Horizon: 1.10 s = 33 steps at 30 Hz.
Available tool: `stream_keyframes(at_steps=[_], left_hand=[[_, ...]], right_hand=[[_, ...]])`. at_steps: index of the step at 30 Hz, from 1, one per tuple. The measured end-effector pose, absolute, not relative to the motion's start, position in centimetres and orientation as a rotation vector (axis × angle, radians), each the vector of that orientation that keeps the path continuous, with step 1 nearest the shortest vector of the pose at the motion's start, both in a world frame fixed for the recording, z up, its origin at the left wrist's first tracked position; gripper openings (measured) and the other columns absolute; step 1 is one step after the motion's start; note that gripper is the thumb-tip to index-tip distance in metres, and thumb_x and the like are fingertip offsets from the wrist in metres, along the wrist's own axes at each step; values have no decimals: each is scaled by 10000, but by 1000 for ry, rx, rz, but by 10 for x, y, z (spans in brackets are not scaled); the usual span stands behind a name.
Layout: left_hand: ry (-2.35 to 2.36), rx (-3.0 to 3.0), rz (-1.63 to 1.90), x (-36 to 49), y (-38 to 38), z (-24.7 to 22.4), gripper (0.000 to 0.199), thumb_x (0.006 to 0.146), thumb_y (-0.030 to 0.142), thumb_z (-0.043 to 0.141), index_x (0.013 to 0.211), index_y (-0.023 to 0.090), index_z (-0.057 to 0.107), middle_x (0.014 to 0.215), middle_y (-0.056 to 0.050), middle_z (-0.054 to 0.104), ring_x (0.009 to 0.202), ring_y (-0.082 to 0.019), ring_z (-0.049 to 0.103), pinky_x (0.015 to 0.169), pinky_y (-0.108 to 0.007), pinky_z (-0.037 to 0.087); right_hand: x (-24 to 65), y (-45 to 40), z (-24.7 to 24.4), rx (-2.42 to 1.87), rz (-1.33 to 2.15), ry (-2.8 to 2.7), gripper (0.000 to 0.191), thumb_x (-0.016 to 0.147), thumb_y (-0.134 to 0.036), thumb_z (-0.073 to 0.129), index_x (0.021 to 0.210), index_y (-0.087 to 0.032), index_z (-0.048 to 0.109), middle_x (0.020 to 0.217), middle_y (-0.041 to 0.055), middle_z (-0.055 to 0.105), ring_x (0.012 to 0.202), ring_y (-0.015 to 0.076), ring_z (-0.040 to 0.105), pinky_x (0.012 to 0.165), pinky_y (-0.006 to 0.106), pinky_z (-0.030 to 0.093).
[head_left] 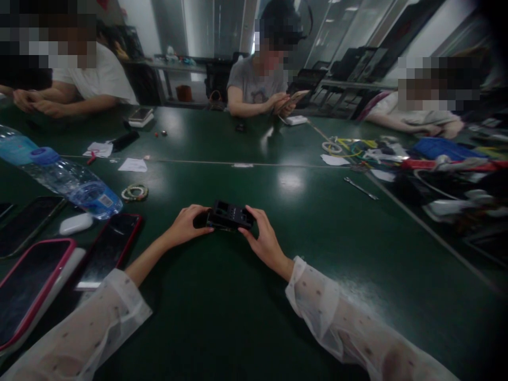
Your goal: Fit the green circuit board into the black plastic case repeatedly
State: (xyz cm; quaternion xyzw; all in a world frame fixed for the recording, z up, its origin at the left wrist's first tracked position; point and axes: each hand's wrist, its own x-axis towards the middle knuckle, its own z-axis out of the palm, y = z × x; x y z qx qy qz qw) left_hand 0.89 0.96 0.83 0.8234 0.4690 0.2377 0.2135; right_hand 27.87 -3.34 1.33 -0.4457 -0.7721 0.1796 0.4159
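Note:
A small black device (232,214) with a recessed top is held between my two hands over the green table (222,317). My left hand (189,226) grips its left end, thumb and fingers pinched round it. At its right end my right hand (260,233) has the thumb at the near side and the fingers at the far side. The underside of the device is hidden, and whether it touches the table cannot be made out.
Phones (109,248), a white case (76,224), a bracelet (135,192) and a plastic bottle (71,182) lie at left. A wrench (360,188) and tangled cables (349,148) are at right. Three people sit across the table, one holding a phone (296,99).

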Motion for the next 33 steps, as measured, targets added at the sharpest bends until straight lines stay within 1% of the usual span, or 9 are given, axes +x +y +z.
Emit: stream_keyframes(at_steps=[7, 11, 13, 19, 25, 29, 33], left_hand=[[1284, 2297, 695, 9, 10, 8, 599, 762, 484, 710, 1270, 240, 507, 1254, -83, 591, 1158, -299, 536, 983, -477, 398], [1253, 2310, 731, 9, 10, 7, 724, 740, 493, 730, 1353, 254, 428, 1339, -94, 542, 1213, -307, 503, 998, -480, 386], [1245, 2311, 730, 8, 10, 6, 755, 735, 501, 730, 1375, 272, 401, 1365, -90, 524, 1231, -313, 490, 1003, -490, 379], [1231, 2309, 732, 8, 10, 6, 758, 739, 499, 725, 1385, 292, 387, 1384, -81, 510, 1244, -315, 480, 1013, -493, 360], [1235, 2291, 696, 9, 7, 11, 776, 750, 479, 729, 1410, 301, 363, 1361, -76, 528, 1231, -303, 491, 1011, -469, 355], [1240, 2281, 673, 10, 6, 14, 768, 758, 483, 724, 1412, 299, 367, 1358, -81, 528, 1230, -305, 482, 1010, -466, 350], [1245, 2267, 648, 10, 5, 16, 752, 758, 473, 727, 1406, 304, 386, 1336, -75, 536, 1212, -301, 480, 999, -460, 356]], right_hand=[[276, -33, 16, -1090, 487, -2010, 561, 885, -232, 581, 1395, -275, 350, 1276, 103, 499, 1212, 258, 511, 1032, 504, 460], [276, -33, 16, -1079, 491, -2027, 550, 884, -242, 584, 1384, -266, 358, 1267, 106, 507, 1196, 257, 523, 1019, 499, 469], [276, -33, 15, -1078, 486, -2022, 546, 881, -250, 589, 1377, -259, 361, 1259, 110, 512, 1188, 263, 527, 1010, 508, 472], [277, -35, 17, -1068, 420, -2031, 537, 883, -252, 585, 1373, -237, 365, 1257, 127, 508, 1194, 267, 512, 1011, 508, 467], [278, -33, 13, -1066, 469, -2146, 619, 862, -260, 612, 1411, -249, 327, 1243, 126, 511, 1152, 273, 537, 977, 517, 494], [278, -30, 9, -1081, 514, -2181, 655, 857, -258, 619, 1428, -253, 299, 1265, 126, 498, 1167, 276, 529, 976, 525, 494], [279, -29, 8, -1053, 519, -2171, 625, 844, -239, 632, 1396, -244, 340, 1257, 125, 503, 1164, 272, 530, 983, 520, 491]])
